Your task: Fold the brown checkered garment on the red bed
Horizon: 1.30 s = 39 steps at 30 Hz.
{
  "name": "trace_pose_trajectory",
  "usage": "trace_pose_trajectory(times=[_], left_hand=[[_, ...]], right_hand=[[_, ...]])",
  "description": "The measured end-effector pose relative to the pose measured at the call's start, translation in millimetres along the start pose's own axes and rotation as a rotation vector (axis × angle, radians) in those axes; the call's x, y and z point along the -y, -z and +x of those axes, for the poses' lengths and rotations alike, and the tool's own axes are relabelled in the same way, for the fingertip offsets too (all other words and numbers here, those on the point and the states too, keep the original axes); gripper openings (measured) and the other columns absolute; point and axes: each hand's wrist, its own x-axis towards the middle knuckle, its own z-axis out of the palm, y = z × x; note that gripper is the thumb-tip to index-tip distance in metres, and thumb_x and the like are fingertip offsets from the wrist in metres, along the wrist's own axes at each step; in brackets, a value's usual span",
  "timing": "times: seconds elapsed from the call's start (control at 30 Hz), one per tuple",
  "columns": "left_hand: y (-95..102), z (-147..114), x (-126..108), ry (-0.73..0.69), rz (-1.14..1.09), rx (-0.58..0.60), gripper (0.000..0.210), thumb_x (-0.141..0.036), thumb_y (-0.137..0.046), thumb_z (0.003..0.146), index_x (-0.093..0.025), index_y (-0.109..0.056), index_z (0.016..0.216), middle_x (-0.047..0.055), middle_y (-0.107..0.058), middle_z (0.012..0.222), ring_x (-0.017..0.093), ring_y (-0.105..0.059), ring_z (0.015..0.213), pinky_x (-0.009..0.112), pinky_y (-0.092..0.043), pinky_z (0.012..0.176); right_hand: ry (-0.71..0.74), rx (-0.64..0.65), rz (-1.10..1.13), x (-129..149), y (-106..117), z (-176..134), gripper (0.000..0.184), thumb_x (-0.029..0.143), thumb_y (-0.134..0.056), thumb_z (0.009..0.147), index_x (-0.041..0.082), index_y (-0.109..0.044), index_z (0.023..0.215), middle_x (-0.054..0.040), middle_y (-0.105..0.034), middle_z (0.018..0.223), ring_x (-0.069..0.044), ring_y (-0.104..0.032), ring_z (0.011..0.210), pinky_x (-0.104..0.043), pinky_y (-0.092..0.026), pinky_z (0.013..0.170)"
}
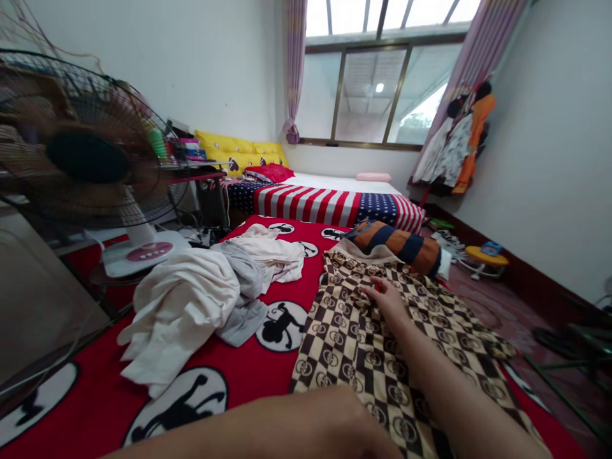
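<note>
A brown-and-beige checkered shirt (335, 319) with a plain beige collar (377, 254) lies spread on a red bed cover (268, 373) printed with black monkey figures. My right hand (388, 299) reaches over the shirt's upper front, thumb and forefinger a little apart beside creased cloth. Across the bottom of the view comes my left hand (342, 414), over the shirt's lower left part; its fingers are hidden. To the left lies a crumpled heap of white cloth (186, 306) and grey cloth (241, 274).
A rolled orange-and-navy striped cloth (396, 242) lies beyond the collar. At left stands a fan (86, 156) with blurred blades. Behind is another bed with a striped-and-starred cover (310, 203). A yellow stool (485, 256) stands at right, below hanging clothes (459, 146).
</note>
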Motion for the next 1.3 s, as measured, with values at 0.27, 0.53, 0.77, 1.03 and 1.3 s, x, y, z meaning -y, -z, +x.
trace_pose_trajectory(times=[0.27, 0.53, 0.77, 1.03, 1.3], left_hand=[[59.3, 70.2, 83.7, 0.315, 0.542, -0.695, 0.068, -0.036, -0.051, 0.087, -0.017, -0.027, 0.148, 0.017, -0.02, 0.155, 0.031, -0.015, 0.144, 0.049, -0.016, 0.116], [50.5, 69.4, 133.3, 0.444, 0.738, -0.692, 0.061, -0.05, -0.047, 0.088, -0.023, -0.04, 0.142, 0.017, -0.021, 0.155, 0.036, -0.015, 0.143, 0.053, -0.014, 0.115], [42.9, 72.7, 137.1, 0.444, 0.781, -0.803, 0.058, -0.05, -0.046, 0.088, -0.025, -0.043, 0.14, 0.015, -0.022, 0.155, 0.035, -0.014, 0.143, 0.054, -0.015, 0.115], [39.6, 73.6, 134.9, 0.458, 0.762, -0.836, 0.062, -0.048, -0.051, 0.085, -0.026, -0.041, 0.142, 0.013, -0.01, 0.158, 0.037, -0.007, 0.143, 0.056, -0.016, 0.114], [43.7, 73.8, 134.9, 0.543, 0.78, -0.854, 0.058, -0.052, -0.053, 0.084, -0.03, -0.047, 0.138, 0.011, -0.022, 0.156, 0.039, -0.012, 0.142, 0.055, -0.019, 0.113]], right_hand=[[0.199, 0.1, -0.461, 22.9, 15.3, 5.1, 0.046, 0.018, -0.062, 0.07, 0.014, -0.064, 0.116, -0.0171, -0.066, 0.109, -0.032, -0.063, 0.099, -0.045, -0.046, 0.087], [0.731, 0.198, -0.68, 175.7, -28.7, 41.1, 0.055, 0.03, -0.05, 0.089, 0.022, -0.039, 0.142, -0.0061, -0.069, 0.095, -0.021, -0.063, 0.088, -0.03, -0.043, 0.077], [0.363, 0.234, -0.808, 95.1, -43.7, 88.6, 0.017, 0.021, -0.062, 0.077, 0.016, -0.073, 0.09, -0.01, -0.071, 0.094, -0.023, -0.064, 0.09, -0.026, -0.044, 0.073], [0.377, 0.191, -0.779, 50.4, -75.9, 95.4, 0.023, 0.028, -0.061, 0.079, 0.02, -0.071, 0.097, -0.01, -0.071, 0.099, -0.025, -0.063, 0.095, -0.029, -0.044, 0.076], [0.563, 0.275, -0.616, 37.0, -75.2, 90.2, 0.039, 0.007, -0.061, 0.071, 0.019, -0.068, 0.108, -0.0047, -0.069, 0.106, -0.019, -0.061, 0.101, -0.028, -0.046, 0.089]])
